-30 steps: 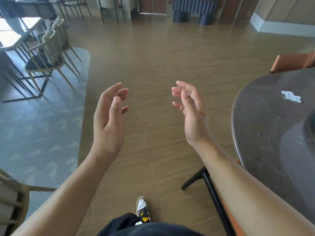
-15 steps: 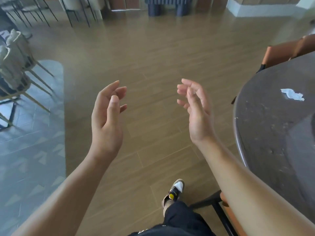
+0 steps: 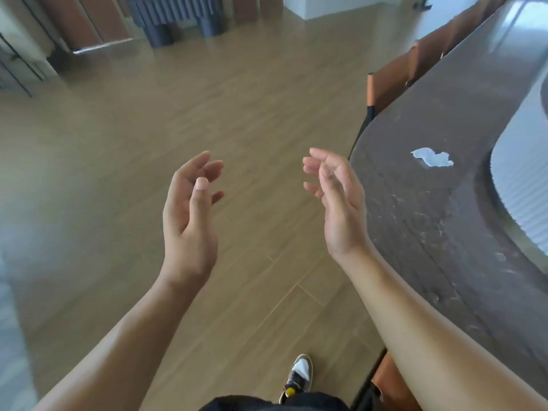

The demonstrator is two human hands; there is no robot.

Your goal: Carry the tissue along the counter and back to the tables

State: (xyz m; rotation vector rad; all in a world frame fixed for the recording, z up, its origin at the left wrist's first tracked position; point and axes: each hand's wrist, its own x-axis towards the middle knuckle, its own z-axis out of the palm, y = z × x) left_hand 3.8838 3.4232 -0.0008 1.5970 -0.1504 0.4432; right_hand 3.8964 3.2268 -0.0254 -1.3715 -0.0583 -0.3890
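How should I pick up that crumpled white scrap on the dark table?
Pinch the crumpled white scrap at its raised middle from above with the right hand, which is nearest; it lies flat on the dark round table, so no edge offers a side grip.

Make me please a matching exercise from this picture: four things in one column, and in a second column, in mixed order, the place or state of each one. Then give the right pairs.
Things:
1. left hand
2. white scrap
3. shoe
4. orange chair

Places or states:
A. lies on the dark table
B. stands on the wooden floor, at the bottom of the picture
C. raised in the air, fingers relaxed, holding nothing
D. pushed against the far edge of the table

Right pairs: 1-C, 2-A, 3-B, 4-D
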